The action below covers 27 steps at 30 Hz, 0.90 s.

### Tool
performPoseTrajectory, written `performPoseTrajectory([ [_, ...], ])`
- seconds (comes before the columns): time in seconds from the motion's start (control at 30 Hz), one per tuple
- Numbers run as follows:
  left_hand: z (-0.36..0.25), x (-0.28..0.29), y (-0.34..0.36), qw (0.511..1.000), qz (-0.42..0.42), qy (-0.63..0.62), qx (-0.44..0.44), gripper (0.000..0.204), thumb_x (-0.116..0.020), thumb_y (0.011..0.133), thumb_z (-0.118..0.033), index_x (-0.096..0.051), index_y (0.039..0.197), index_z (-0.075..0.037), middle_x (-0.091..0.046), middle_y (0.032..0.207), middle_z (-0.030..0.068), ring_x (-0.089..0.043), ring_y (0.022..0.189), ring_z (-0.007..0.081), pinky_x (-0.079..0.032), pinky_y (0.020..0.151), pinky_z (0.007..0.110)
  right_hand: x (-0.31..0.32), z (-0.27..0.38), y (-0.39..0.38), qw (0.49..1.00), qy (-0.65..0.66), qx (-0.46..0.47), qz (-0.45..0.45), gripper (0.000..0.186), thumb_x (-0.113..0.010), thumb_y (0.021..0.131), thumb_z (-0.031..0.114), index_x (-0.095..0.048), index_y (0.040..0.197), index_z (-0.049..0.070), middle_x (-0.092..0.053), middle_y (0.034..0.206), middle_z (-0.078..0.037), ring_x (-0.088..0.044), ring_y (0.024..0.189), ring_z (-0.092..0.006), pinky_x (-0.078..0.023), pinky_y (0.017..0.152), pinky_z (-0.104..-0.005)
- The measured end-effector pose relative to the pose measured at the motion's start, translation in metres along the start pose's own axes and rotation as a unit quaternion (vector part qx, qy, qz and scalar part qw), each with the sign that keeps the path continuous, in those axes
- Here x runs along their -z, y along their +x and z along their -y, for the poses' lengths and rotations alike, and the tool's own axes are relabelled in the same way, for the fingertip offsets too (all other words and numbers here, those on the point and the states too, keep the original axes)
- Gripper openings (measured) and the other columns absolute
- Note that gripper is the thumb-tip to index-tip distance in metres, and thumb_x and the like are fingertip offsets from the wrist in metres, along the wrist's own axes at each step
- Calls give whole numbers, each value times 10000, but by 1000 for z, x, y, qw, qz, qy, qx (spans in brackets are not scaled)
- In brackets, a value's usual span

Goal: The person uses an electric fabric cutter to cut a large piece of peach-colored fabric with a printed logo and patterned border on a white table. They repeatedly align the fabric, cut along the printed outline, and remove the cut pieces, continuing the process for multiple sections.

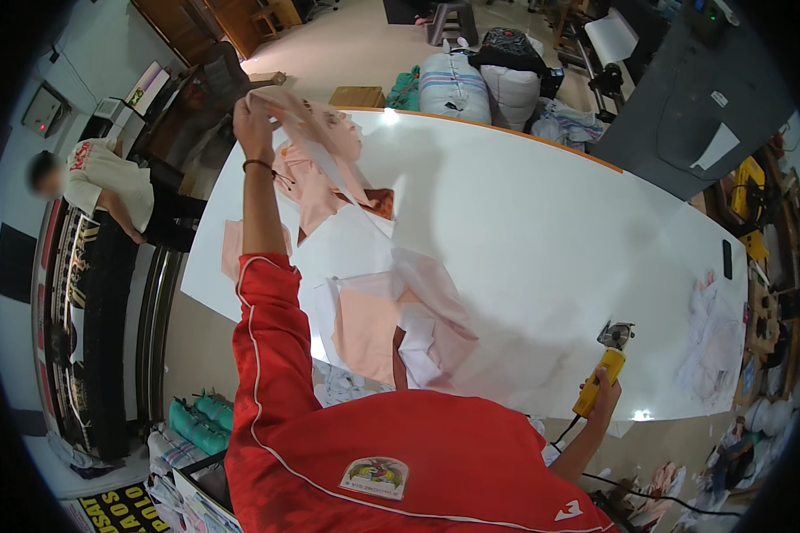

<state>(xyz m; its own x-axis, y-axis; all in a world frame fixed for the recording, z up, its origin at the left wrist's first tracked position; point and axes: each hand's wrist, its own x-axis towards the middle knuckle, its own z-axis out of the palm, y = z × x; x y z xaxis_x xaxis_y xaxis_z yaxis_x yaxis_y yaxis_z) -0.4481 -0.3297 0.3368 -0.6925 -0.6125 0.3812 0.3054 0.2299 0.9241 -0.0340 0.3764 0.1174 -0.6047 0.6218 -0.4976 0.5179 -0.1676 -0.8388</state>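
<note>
My left hand (255, 126) is stretched toward the far left of the white table, its fingers closed on the edge of a peach fabric piece (316, 133), lifted off the surface and hanging in folds. Under it lie more peach cloth (307, 186) and white sheets (347, 244). Closer to my body rests a second pile of peach fabric (366, 329) with thin white sheets (431, 293) over and beside it. At the right near edge, my right hand (601, 397) grips a yellow electric rotary cutter (610, 360), its metal head pointing away over the table.
The white table (542, 240) curves across the view. Crumpled white scraps (707, 346) and a black phone-like object (727, 259) lie at its right end. A black cable (658, 502) trails at lower right. Stuffed sacks (453, 84) stand beyond. Another person (111, 182) stands at left.
</note>
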Motion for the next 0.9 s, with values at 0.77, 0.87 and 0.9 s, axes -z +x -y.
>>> performPoseTrajectory([
  [0.77,162,33,-437,739,315,595,25,984,-823,744,-655,-505,1527,-151,-526,1480,231,-470,1383,446,-386,1159,571,-25,3,70,998,-34,-54,23,400,-742,948,357,-601,1098,14,-660,782,-114,-696,580,-258,-570,499,-378],
  [0.87,133,38,-527,773,472,423,-15,567,-747,893,-405,-596,1360,-121,-603,1297,189,-568,1231,424,-483,1002,549,-12,13,104,997,-62,-30,41,424,-741,957,402,-610,1069,14,-658,789,-109,-684,580,-249,-560,500,-375],
  [0.9,133,32,-550,770,526,360,-32,464,-729,901,-324,-609,1303,-128,-607,1255,172,-588,1195,404,-502,962,530,-5,17,118,996,-70,-17,43,423,-737,962,412,-620,1043,14,-657,800,-106,-682,598,-243,-561,520,-368],
])
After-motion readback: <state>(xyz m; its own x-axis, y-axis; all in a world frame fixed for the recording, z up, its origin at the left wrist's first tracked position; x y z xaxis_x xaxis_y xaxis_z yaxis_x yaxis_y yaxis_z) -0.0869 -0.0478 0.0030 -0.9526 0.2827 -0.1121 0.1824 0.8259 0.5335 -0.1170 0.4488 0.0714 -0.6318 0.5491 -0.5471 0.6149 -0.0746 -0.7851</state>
